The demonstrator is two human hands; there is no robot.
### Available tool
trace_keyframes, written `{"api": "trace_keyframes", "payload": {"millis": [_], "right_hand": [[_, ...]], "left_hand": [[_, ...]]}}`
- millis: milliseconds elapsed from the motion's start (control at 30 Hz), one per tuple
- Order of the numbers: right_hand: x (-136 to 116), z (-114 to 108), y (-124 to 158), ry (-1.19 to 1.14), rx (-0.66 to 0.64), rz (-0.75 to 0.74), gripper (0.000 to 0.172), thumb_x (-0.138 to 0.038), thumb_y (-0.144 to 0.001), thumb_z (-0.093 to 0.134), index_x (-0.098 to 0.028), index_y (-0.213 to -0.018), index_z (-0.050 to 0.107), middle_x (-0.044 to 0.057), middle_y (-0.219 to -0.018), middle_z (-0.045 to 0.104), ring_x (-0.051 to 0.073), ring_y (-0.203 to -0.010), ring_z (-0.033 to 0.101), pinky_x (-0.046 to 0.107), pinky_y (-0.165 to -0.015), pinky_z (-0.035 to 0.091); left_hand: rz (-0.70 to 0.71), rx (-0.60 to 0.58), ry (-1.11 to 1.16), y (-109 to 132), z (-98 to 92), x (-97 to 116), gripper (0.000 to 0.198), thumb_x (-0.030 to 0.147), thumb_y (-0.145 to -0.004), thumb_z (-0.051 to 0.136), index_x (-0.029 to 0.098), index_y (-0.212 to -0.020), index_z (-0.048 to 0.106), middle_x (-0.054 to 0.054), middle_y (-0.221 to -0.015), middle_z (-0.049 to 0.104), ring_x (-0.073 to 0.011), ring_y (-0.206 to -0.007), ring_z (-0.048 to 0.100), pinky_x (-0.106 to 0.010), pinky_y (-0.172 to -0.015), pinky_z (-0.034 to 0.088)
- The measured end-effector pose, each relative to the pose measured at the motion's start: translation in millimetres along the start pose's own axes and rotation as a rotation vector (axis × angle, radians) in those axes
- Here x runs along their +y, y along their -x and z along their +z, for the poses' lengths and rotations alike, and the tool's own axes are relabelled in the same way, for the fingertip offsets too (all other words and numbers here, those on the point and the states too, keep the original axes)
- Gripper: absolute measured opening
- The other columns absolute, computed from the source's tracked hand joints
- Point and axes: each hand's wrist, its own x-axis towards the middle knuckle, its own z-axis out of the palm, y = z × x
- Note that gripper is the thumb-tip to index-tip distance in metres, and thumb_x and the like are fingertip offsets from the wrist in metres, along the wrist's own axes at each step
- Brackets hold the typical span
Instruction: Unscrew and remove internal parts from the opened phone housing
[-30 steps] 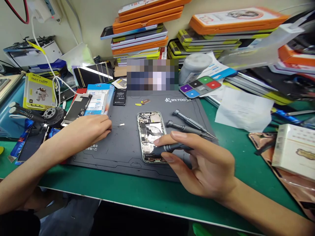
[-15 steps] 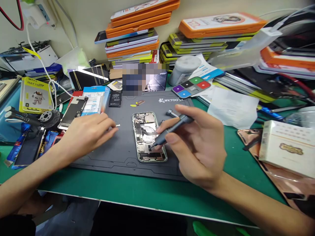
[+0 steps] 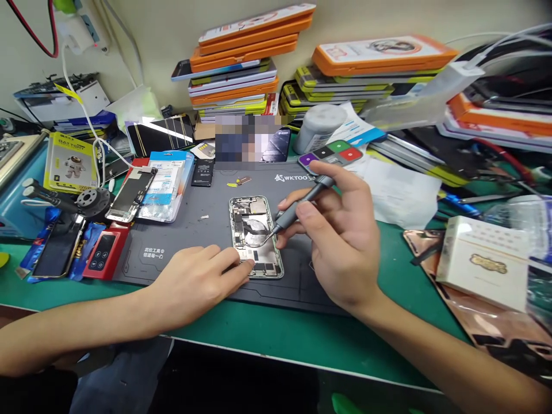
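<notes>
An opened phone [image 3: 264, 261] lies on the dark work mat [image 3: 176, 241], its inner parts bare. My left hand [image 3: 202, 279] is closed at the phone's lower left edge, with thumb and fingertips against the frame. In my right hand [image 3: 345, 236] is a dark grey screwdriver [image 3: 288, 216], held aslant between thumb and fingers. Its thin tip points down over the right inner side of the phone; whether it touches cannot be made out. A small metal part [image 3: 204, 217] sits on the mat, left of the phone.
A black battery [image 3: 202, 172] and yellow-and-copper scraps [image 3: 239, 181] lie beyond the phone. To the left are a loose screen [image 3: 131, 194] and a red device [image 3: 106, 253]. A screwdriver-bit pad [image 3: 330, 150], white cloth [image 3: 394, 190] and white box [image 3: 483, 261] are at right.
My left hand has let go of the small metal part and moved right and nearer, onto the phone's edge. The screwdriver tip has shifted up the phone. The view has turned slightly.
</notes>
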Motion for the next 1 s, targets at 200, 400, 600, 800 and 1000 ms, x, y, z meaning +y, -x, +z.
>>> {"api": "trace_keyframes", "payload": {"millis": [200, 400, 600, 800, 1000], "right_hand": [[-4.7, 1.9, 0.6, -0.037, 0.017, 0.056, 0.039, -0.029, -0.096, 0.066, -0.034, -0.134, 0.056, 0.003, -0.096, 0.066, 0.017, -0.071, 0.063, 0.027, -0.046, 0.059], [-4.8, 0.7, -0.3, 0.011, 0.005, 0.050, 0.036, -0.029, -0.097, 0.063, -0.037, -0.132, 0.057, 0.005, -0.097, 0.066, 0.022, -0.082, 0.066, 0.031, -0.049, 0.061], [-5.2, 1.6, -0.1, -0.006, 0.012, 0.064, 0.038, -0.030, -0.096, 0.064, -0.035, -0.133, 0.055, 0.003, -0.096, 0.066, 0.018, -0.072, 0.063, 0.030, -0.046, 0.058], [-4.6, 0.6, 0.7, 0.028, 0.007, 0.094, 0.039, -0.032, -0.097, 0.063, -0.037, -0.134, 0.053, 0.005, -0.101, 0.070, 0.019, -0.071, 0.065, 0.034, -0.050, 0.060], [-6.3, 1.2, 1.0, 0.016, 0.006, 0.088, 0.039, -0.030, -0.097, 0.063, -0.035, -0.134, 0.053, 0.004, -0.099, 0.068, 0.017, -0.069, 0.062, 0.031, -0.049, 0.060]], "left_hand": [[-0.093, 0.054, 0.079, 2.1, 0.0, 6.4, 0.025, 0.031, -0.110, 0.048, 0.019, -0.117, 0.068, 0.000, -0.097, 0.070, -0.0149, -0.076, 0.064, -0.030, -0.059, 0.044], [-0.141, 0.062, 0.016, 5.6, 3.6, 6.8, 0.030, 0.038, -0.110, 0.047, 0.017, -0.122, 0.066, -0.003, -0.100, 0.070, -0.0171, -0.081, 0.066, -0.030, -0.063, 0.049], [-0.137, 0.021, 0.045, 5.7, 7.3, 5.9, 0.030, 0.037, -0.110, 0.046, 0.020, -0.126, 0.065, -0.004, -0.104, 0.069, -0.0175, -0.083, 0.065, -0.030, -0.066, 0.053], [-0.102, 0.033, 0.055, 6.2, 7.8, 4.1, 0.028, 0.033, -0.110, 0.046, 0.022, -0.125, 0.066, -0.003, -0.101, 0.070, -0.0163, -0.080, 0.065, -0.028, -0.062, 0.051], [-0.119, 0.119, 0.087, 9.1, 9.7, 4.1, 0.024, 0.028, -0.109, 0.050, 0.018, -0.124, 0.066, -0.003, -0.104, 0.073, -0.0161, -0.081, 0.066, -0.029, -0.066, 0.052]]}}
